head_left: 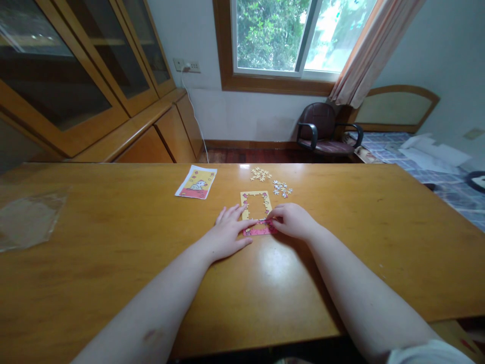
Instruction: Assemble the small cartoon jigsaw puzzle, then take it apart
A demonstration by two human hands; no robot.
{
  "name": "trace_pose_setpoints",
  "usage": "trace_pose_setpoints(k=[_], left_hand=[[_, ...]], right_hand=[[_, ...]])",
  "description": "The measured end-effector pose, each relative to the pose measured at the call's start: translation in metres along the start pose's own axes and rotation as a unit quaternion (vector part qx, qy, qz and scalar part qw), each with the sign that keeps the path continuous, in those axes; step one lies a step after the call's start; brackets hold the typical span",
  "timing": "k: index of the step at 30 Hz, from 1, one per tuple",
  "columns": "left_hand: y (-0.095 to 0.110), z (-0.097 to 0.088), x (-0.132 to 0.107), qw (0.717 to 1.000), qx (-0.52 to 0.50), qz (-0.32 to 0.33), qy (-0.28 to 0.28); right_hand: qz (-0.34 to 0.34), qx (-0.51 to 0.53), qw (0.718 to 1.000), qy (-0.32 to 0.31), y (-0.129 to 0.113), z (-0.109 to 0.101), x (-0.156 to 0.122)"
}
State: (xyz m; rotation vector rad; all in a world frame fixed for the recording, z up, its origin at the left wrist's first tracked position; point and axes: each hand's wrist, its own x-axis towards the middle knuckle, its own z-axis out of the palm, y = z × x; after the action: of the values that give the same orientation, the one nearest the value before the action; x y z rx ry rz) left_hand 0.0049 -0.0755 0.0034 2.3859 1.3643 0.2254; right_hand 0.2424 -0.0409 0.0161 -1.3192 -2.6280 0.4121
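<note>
The puzzle border [269, 203] lies on the table [265, 283] between the left hand [229, 229], splayed and grasping nothing at eight o'clock, and the right hand [293, 220], pinched at four, contents hidden, where uneven pressure could spring it apart.

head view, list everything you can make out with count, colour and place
puzzle border: 1, yellow and pink, between hands
loose pieces: 2 clusters, yellowish and whitish, beyond border
picture sheet: 1, yellow and pink, left of border
plastic sleeve: 1, clear, table's left
table: 1, brown, foreground
cabinet: 1, brown, left
wall: whitish, behind
sockets: 2, white, wall
cable: 1, white, below sockets
window: 1, brown-framed, wall
curtain: 1, pink, window's right
chair: 1, maroon and black, beyond table
bed: 1, blue-checked, right
papers: several, white, bed
left hand: 1, bare, on border
right hand: 1, bare, border's right
</note>
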Motion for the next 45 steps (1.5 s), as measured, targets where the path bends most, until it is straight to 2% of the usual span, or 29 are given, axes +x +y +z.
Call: trace_pose_setpoints(k=[4,10,17,31,34,36,39,45], left_hand=[[-0.003,0.001,0.001,1.0,0.005,0.006,0.008],[-0.008,0.0,0.002,0.999,0.024,-0.005,0.037],[-0.01,0.001,0.003,0.999,0.033,-0.017,0.037],[-0.016,0.004,0.004,0.997,0.041,-0.026,0.055],[-0.016,0.0,0.005,0.996,0.031,-0.032,0.08],[-0.018,-0.004,0.006,0.992,0.026,-0.052,0.116],[-0.023,-0.013,0.006,0.979,0.026,-0.116,0.168],[-0.037,-0.028,-0.001,0.959,0.052,-0.218,0.176]], right_hand=[[0.01,-0.003,1.0,0.003,0.001,0.002,0.001],[0.054,-0.043,0.995,0.073,0.005,0.001,0.003],[0.087,-0.08,0.991,0.061,0.008,0.004,0.002],[0.072,-0.069,0.993,0.056,0.009,0.015,0.006],[0.073,-0.064,0.992,0.075,0.01,0.017,0.007],[0.078,-0.059,0.99,0.101,0.01,0.019,0.009],[0.085,-0.042,0.985,0.145,0.011,0.023,0.012],[0.091,-0.009,0.978,0.188,0.01,0.026,0.014]])
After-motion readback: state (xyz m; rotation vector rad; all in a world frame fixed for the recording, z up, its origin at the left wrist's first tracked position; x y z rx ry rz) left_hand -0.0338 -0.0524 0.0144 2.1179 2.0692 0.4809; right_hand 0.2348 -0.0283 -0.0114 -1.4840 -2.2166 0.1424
